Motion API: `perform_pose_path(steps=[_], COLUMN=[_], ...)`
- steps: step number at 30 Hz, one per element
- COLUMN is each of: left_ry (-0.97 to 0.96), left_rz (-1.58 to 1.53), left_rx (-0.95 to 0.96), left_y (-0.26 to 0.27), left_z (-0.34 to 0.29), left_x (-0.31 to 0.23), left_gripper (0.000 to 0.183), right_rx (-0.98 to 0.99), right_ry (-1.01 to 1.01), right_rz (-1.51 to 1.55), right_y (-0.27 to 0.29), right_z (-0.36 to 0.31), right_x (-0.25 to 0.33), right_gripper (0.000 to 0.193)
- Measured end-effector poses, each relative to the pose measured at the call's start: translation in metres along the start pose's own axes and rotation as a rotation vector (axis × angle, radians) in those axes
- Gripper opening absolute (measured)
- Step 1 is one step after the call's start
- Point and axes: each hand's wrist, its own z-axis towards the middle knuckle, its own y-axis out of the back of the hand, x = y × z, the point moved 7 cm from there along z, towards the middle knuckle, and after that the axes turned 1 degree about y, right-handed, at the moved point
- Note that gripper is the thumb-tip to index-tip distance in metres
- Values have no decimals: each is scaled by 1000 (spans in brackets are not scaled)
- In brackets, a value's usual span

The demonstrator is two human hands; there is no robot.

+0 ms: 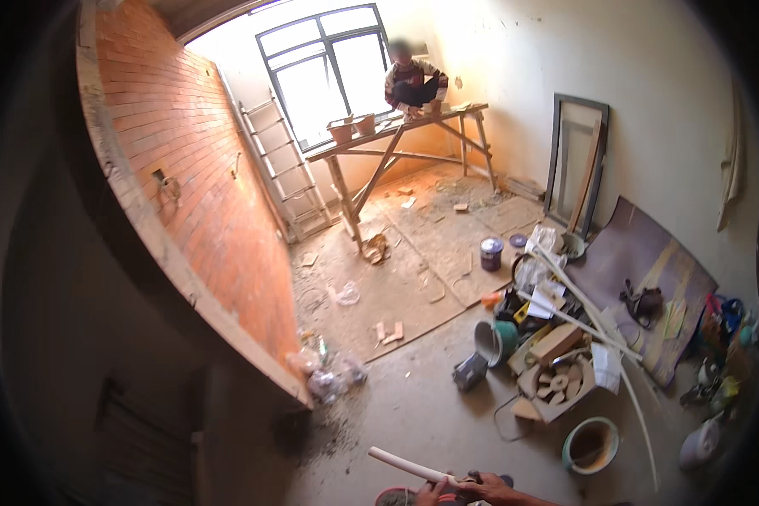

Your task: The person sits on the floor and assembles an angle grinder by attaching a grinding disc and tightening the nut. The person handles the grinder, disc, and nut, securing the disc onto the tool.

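Note:
At the lower edge, my left hand (432,492) is closed round a slim white pipe (401,464). The pipe slants up to the left, its far end free in the air. Beside it my right hand (491,489) is closed near the pipe's lower end. Some small dark thing shows at those fingers, too small to name. A round container with a red rim (390,492) sits just below the pipe, partly cut off by the picture's edge.
A person (413,80) squats on a wooden trestle platform (388,139) by the window. A ladder (282,160) leans near the brick wall (177,126). To the right lie a bucket (614,445), a boxed fan (557,390), long white pipes (594,316) and a leaning frame (557,160).

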Motion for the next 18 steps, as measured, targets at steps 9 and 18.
perform_pose_path(steps=[9, 18], left_ry=[-163, 4], left_rz=[-249, 360], left_rx=[142, -306], left_y=[158, 279], left_z=[268, 558], left_x=[-243, -153], left_gripper=[28, 48], right_rx=[-178, -543], right_ry=[346, 652], right_rz=[394, 419], right_y=[66, 199], right_z=[186, 419], right_x=[314, 563], right_gripper=[24, 19])
